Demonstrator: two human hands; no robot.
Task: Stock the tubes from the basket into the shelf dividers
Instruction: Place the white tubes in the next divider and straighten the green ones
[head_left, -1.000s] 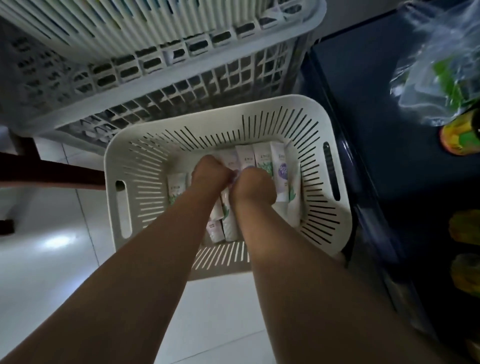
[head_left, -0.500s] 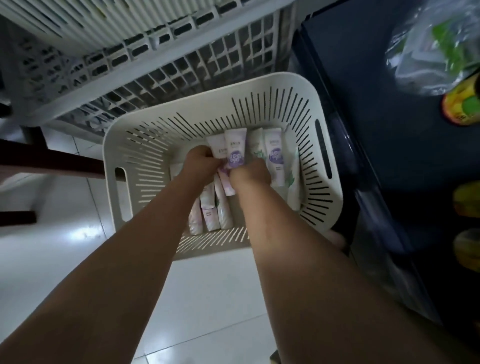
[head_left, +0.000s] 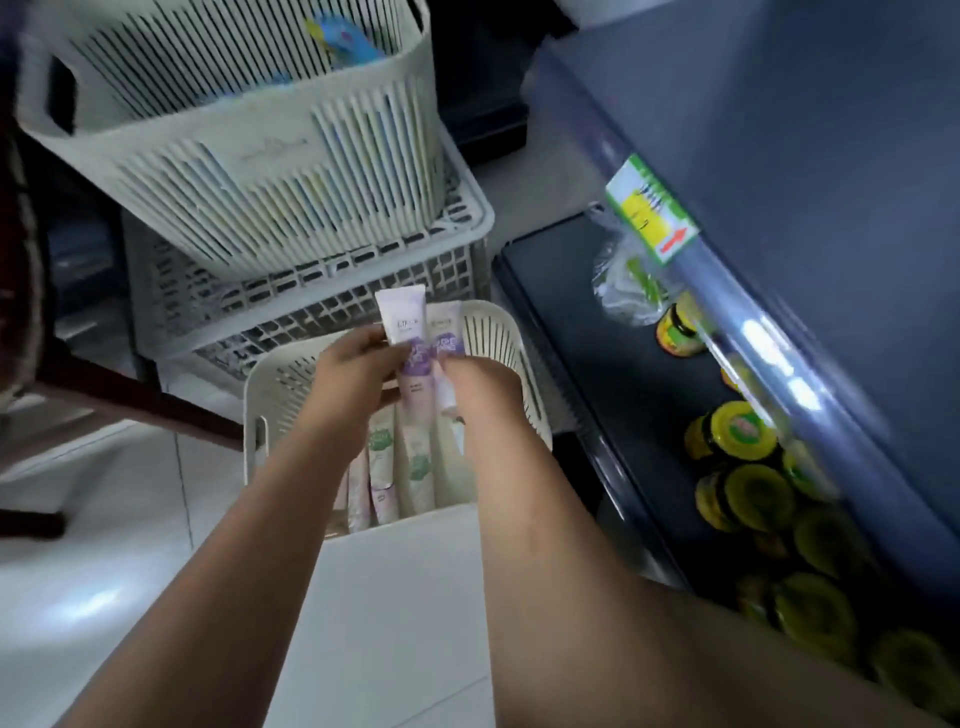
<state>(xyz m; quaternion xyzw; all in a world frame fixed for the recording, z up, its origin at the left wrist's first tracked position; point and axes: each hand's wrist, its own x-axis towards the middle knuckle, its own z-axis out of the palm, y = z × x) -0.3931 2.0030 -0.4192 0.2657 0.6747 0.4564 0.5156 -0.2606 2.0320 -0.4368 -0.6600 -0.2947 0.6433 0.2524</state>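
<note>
Both hands are over the small basket (head_left: 511, 343), which sits on the floor (head_left: 104, 519) at mid-view. The left hand (head_left: 358, 376) pinches a purple tube (head_left: 402, 327) between thumb and fingers, its flat end pointing to 12 o'clock. The right hand (head_left: 475, 382) is curled round a second tube (head_left: 445, 332) just beside the first, at its 3 o'clock. This hand's fingers are mostly hidden behind the tubes. At 6 o'clock of the hands, more tubes (head_left: 410, 467) lie side by side in the basket, some green-marked and some pale pink.

At 12 o'clock of the basket a grey crate (head_left: 311, 296) stands close against it. The crate carries a large slatted basket (head_left: 249, 156) with something blue (head_left: 340, 44) inside. At 9 o'clock a dark wooden bar (head_left: 135, 397) slants across the floor towards the basket's left wall.

At 3 o'clock is the dark shelf (head_left: 587, 374), its edge just beside the basket. On it lie a clear bag (head_left: 621, 283) at 2 o'clock and yellow-lidded jars (head_left: 743, 434) from 3 to 5 o'clock. The board above overhangs them and bears a green-and-yellow tag (head_left: 652, 208) on its front edge. The right forearm lies between the basket and the shelf front.
</note>
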